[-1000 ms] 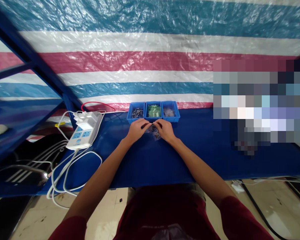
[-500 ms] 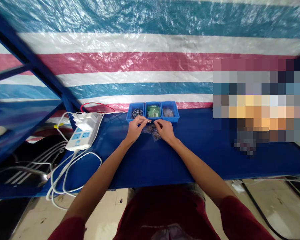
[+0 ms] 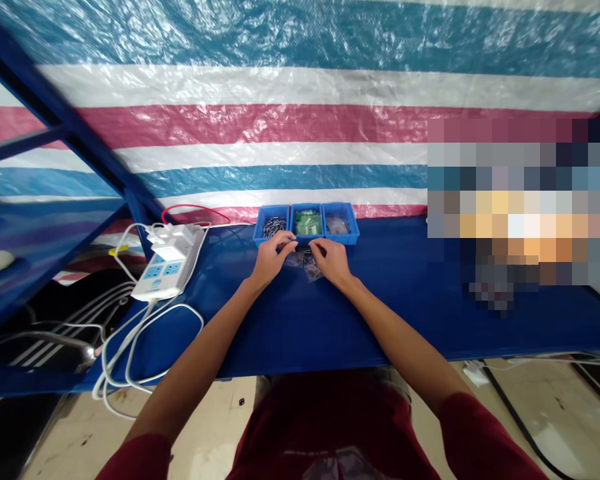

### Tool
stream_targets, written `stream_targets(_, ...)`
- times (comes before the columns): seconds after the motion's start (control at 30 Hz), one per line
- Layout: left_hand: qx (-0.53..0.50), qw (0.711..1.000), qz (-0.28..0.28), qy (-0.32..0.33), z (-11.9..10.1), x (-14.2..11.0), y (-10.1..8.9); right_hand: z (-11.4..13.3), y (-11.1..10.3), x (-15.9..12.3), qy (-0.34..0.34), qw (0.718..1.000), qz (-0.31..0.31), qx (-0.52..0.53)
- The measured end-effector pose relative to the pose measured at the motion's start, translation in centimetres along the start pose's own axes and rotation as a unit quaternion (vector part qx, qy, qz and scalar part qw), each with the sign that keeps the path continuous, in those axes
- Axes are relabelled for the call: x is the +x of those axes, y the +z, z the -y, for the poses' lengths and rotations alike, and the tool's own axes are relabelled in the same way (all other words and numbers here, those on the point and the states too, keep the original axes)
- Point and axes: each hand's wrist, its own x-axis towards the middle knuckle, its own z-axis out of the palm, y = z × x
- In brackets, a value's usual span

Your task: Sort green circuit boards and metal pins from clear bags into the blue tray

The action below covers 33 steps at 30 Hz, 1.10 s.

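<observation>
My left hand (image 3: 273,259) is closed in a pinch in front of the left blue bin (image 3: 257,233), with a small dark piece at its fingertips, too small to name. Facing it, my right hand (image 3: 333,260) also has thumb and forefinger together; whatever they hold cannot be made out. Small clear plastic bags (image 3: 311,270) with dark bits inside lie on the table between and below the hands. The left bin holds many dark metal pins or screws (image 3: 275,227). Green and whitish pieces (image 3: 307,221) fill the middle bin, and clear plastic bags (image 3: 337,225) the right one.
A white power strip (image 3: 163,270) with a plugged-in adapter and looping white cables (image 3: 130,353) occupies the left of the blue table (image 3: 300,327). A striped plastic sheet (image 3: 290,127) hangs behind. Blue frame bars (image 3: 95,150) slant at left. The right side is blurred out.
Both hands stay almost in place. A small light-coloured piece showed at the left fingertips before; now a darker piece shows there.
</observation>
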Motion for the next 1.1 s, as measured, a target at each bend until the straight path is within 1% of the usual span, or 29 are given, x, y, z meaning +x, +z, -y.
stream_targets(0.1,0.056,0.998,0.004,0.035,0.3,0.0,0.0,0.1,-0.2,0.0,0.016,1.000,-0.003,-0.001)
stream_targets(0.23,0.078,0.995,0.021,0.066,0.7,-0.1,0.1,0.3,-0.4,0.1,0.020,1.000,0.005,-0.005)
stream_targets(0.4,0.103,0.990,0.050,0.082,1.0,-0.1,0.0,0.6,-0.3,0.1,-0.005,0.998,0.059,0.001)
stream_targets(0.5,0.114,0.988,0.057,0.089,1.2,-0.1,-0.1,0.6,-0.3,0.1,-0.016,0.996,0.091,0.017)
stream_targets(0.57,0.119,0.987,0.055,0.097,1.2,-0.1,-0.1,0.6,-0.3,0.1,-0.019,0.995,0.091,0.038)
stream_targets(0.63,0.119,0.986,0.045,0.110,1.1,0.0,-0.1,0.6,-0.4,0.0,-0.021,0.995,0.072,0.064)
stream_targets(0.77,0.104,0.983,0.010,0.152,0.5,-0.2,0.0,0.8,-0.8,-0.1,-0.016,0.995,0.033,0.089)
stream_targets(0.83,0.110,0.980,-0.019,0.165,0.3,-0.3,0.0,0.9,-0.8,-0.1,-0.010,0.996,0.022,0.089)
stream_targets(0.9,0.131,0.973,-0.081,0.174,0.4,-0.4,-0.2,0.8,-0.8,-0.1,-0.008,0.996,0.011,0.087)
stream_targets(0.97,0.166,0.956,-0.163,0.178,0.9,-0.1,-0.8,0.7,-0.7,0.0,-0.007,0.997,0.004,0.073)
stream_targets(1.03,0.212,0.938,-0.217,0.166,1.7,0.4,-1.5,0.5,-0.7,0.1,-0.001,0.999,0.009,0.043)
stream_targets(1.07,0.236,0.935,-0.217,0.152,2.2,0.8,-1.8,0.5,-0.6,0.1,0.005,1.000,0.017,0.022)
stream_targets(1.1,0.259,0.934,-0.202,0.142,2.7,1.1,-2.2,0.4,-0.6,0.2,0.012,1.000,0.029,-0.003)
